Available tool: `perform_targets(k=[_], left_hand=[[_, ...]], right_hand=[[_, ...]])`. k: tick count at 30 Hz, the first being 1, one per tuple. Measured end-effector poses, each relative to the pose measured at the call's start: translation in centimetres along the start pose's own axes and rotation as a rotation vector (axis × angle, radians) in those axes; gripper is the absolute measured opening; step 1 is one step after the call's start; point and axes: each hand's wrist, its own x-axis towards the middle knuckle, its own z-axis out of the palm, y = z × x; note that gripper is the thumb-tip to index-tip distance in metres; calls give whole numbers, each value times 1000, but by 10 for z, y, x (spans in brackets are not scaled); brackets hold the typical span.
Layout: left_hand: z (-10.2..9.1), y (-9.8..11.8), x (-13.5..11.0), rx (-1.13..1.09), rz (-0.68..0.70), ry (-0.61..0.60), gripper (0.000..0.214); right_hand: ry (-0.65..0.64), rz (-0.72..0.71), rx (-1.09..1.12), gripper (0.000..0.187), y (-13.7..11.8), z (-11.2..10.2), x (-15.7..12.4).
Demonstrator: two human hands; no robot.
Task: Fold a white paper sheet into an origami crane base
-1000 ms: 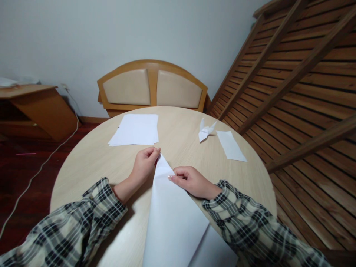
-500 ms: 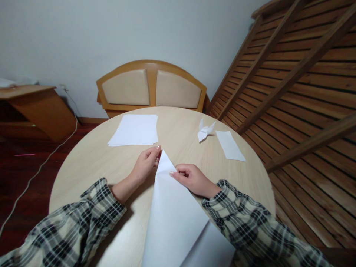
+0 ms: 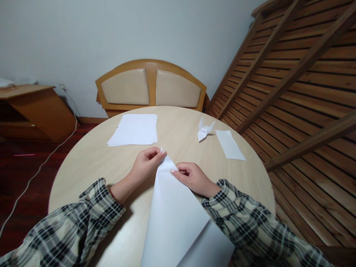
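Note:
A large white sheet of paper (image 3: 172,211) lies folded to a point on the round wooden table (image 3: 91,163), its tip aimed away from me. My left hand (image 3: 146,167) pinches the far tip of the sheet between thumb and fingers. My right hand (image 3: 191,178) is curled with its fingertips pressing on the sheet's right folded edge, just behind the tip. Both arms wear plaid sleeves.
A stack of white sheets (image 3: 135,129) lies at the back left of the table. A small folded paper crane (image 3: 205,129) and a paper strip (image 3: 229,144) lie at the back right. A padded chair (image 3: 151,87) stands behind; slatted wood (image 3: 300,92) leans at right.
My left hand's fingertips have shifted slightly to the right onto the paper's tip. The right hand has barely moved along the fold.

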Motion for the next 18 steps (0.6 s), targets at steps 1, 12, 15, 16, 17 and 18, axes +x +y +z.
perform_targets(k=[1,12,15,16,17,18], left_hand=[[0,2,0,-3,2,5,26],[2,11,-5,2,-3,25,24],[3,12,-5,39,26,63,25],[4,12,-6,50,38,76,25],[4,12,-6,58,49,84,26],[4,12,-6,60,57,94,25]], right_hand=[[12,-6,-8,41,0,0,0],[26,-40,-24,41,-5,0,-2],[6,-29,3,41,-6,1,-2],[-2,-19,19,41,-6,1,-2],[-9,-6,37,41,-6,1,-1],[-14,9,54,40,-6,2,-1]])
